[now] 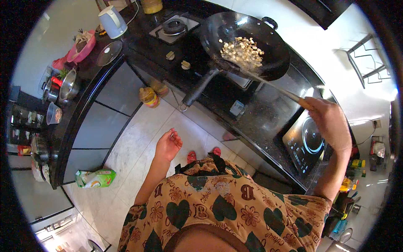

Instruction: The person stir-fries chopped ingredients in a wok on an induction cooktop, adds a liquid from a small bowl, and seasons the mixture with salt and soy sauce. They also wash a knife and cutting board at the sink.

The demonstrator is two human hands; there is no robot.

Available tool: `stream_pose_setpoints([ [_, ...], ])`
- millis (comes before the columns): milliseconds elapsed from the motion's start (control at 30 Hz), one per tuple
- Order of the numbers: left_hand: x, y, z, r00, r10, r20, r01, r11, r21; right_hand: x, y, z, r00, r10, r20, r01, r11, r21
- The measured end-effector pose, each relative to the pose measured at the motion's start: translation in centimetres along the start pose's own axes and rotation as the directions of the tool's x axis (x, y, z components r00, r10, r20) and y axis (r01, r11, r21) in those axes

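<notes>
A large black wok point(275, 54) sits on the gas stove at the far side, its long handle pointing toward me. Small pale browned chunks of food point(243, 49) lie in it, faintly steaming. My right hand point(329, 122) is closed round the wooden handle of a long metal cooking spatula point(285, 91). The spatula reaches left over the wok's rim, its tip down at the near edge of the food. Away from the counter, my left hand point(168, 145) hangs over the floor with fingers loosely curled, and I see nothing in it.
Left of the wok is a bare burner point(174, 27). An induction cooktop point(306, 140) lies below my right arm. Along the left counter stand a kettle point(112, 23), a glass lid point(110, 53), a pink basin point(83, 48) and a steel bowl point(69, 84). An oil bottle point(149, 97) and green bag point(96, 178) stand on the floor.
</notes>
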State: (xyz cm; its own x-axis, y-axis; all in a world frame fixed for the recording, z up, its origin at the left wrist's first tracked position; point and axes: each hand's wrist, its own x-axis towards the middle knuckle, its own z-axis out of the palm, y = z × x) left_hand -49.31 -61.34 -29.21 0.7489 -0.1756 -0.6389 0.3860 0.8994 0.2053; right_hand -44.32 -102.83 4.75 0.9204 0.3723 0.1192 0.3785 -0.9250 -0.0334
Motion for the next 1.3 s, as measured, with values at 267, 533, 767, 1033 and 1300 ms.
stream_pose_setpoints([
  [267,0.1,0.0,0.4,1.0,0.002,0.001,-0.002,1.0,-0.008,3.7,5.5,8.3,0.976,0.183,-0.119,-0.203,0.961,-0.186],
  [533,-0.8,0.0,-0.7,0.998,0.023,-0.05,-0.023,1.0,0.002,4.9,6.8,12.1,0.947,0.274,-0.17,-0.301,0.94,-0.162],
  [767,-1.1,-0.1,-0.6,0.998,0.017,-0.065,-0.019,0.999,-0.035,5.1,6.4,10.7,0.942,0.213,-0.258,-0.228,0.973,-0.031],
  [1033,-0.9,-0.9,0.6,1.0,0.012,0.022,-0.012,1.0,0.003,7.0,7.6,14.3,0.95,0.235,-0.206,-0.283,0.925,-0.254],
  [1300,-1.1,-0.5,-0.5,0.998,0.033,-0.056,-0.034,0.999,-0.028,1.9,8.0,6.4,0.94,0.297,-0.171,-0.296,0.955,0.03],
])
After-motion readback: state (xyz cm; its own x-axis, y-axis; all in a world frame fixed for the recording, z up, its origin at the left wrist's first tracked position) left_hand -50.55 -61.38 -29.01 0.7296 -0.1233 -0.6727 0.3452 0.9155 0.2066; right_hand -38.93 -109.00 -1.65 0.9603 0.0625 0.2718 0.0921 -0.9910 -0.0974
